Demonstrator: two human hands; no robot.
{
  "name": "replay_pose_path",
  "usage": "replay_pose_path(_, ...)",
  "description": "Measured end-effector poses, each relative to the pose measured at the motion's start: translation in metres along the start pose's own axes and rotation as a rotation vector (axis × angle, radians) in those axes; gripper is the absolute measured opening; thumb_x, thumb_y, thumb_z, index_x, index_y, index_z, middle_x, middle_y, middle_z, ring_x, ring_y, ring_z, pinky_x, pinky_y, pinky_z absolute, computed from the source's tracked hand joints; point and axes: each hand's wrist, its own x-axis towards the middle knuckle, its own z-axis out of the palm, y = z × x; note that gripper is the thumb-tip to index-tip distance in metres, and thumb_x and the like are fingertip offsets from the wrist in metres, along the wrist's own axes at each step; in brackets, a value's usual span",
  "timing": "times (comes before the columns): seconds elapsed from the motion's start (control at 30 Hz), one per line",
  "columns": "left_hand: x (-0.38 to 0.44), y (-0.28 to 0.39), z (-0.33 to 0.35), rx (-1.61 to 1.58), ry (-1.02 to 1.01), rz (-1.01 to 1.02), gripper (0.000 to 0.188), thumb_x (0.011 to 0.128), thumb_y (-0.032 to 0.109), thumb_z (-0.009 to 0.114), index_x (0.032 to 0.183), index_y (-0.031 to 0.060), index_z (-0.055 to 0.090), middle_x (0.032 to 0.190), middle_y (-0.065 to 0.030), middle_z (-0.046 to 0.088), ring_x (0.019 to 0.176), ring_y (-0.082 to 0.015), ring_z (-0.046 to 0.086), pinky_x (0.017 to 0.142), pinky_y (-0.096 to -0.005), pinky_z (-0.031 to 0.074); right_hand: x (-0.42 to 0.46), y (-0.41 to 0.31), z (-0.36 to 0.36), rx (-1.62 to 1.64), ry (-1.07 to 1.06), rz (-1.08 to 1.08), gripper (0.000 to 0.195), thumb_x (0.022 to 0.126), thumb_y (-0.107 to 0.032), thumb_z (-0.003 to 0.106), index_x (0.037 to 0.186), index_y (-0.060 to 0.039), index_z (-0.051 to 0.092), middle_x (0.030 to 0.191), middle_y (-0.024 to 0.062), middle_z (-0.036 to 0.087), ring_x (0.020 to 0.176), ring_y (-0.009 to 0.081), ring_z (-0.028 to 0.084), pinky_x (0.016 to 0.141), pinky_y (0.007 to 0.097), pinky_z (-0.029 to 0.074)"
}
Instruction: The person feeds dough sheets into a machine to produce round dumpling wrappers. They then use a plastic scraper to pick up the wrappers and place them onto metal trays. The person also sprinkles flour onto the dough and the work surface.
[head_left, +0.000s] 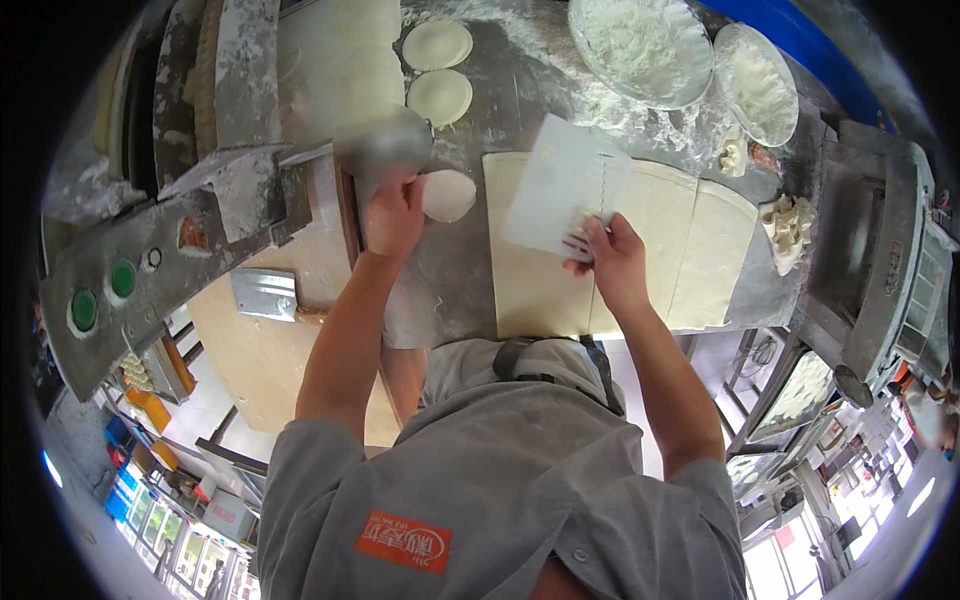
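Observation:
My left hand (394, 217) grips the edge of a round metal cutter or lid (384, 142), blurred, over the edge of a pale dough sheet (341, 60). Beside its fingers lies a round dough piece (449, 196). Two stacks of dough rounds (439, 97) are farther up the metal table. My right hand (611, 259) holds a translucent white plastic sheet or scraper (559, 187) above flat dough sheets (705, 240) that lie side by side. What is under the plastic is partly hidden.
Two bowls of flour (645, 49) stand at the upper right, with loose flour around them. Dough scraps (787, 232) lie at the right. A cleaver blade (264, 294) rests on a wooden board (247, 367) at the left. Floury machines flank the metal table (457, 300).

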Motion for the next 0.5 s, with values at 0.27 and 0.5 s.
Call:
replay_pose_path(0.27,0.000,-0.019,-0.026,0.017,0.031,-0.047,0.026,0.091,0.011,0.060,0.116,0.0051,0.058,0.102,-0.0128,0.065,0.085,-0.0265,0.065,0.073,-0.0364,0.053,0.103,-0.031,0.050,-0.094,-0.010,-0.034,0.024,0.098,-0.021,0.054,0.098,0.0030,0.055,0.081,0.0097,0.063,0.053,0.0161,0.062,0.042,0.0262,0.046)
replay_pose_path(0.5,0.037,-0.014,-0.020,0.264,0.056,0.284,0.050,0.089,0.024,0.065,0.129,-0.0024,0.049,0.126,-0.0245,0.054,0.115,-0.0404,0.054,0.100,-0.0468,0.042,0.143,-0.037,0.044,-0.338,0.087,-0.021,0.027,0.097,-0.023,0.054,0.097,0.0045,0.055,0.077,0.0108,0.060,0.047,0.0176,0.060,0.038,0.0280,0.043)
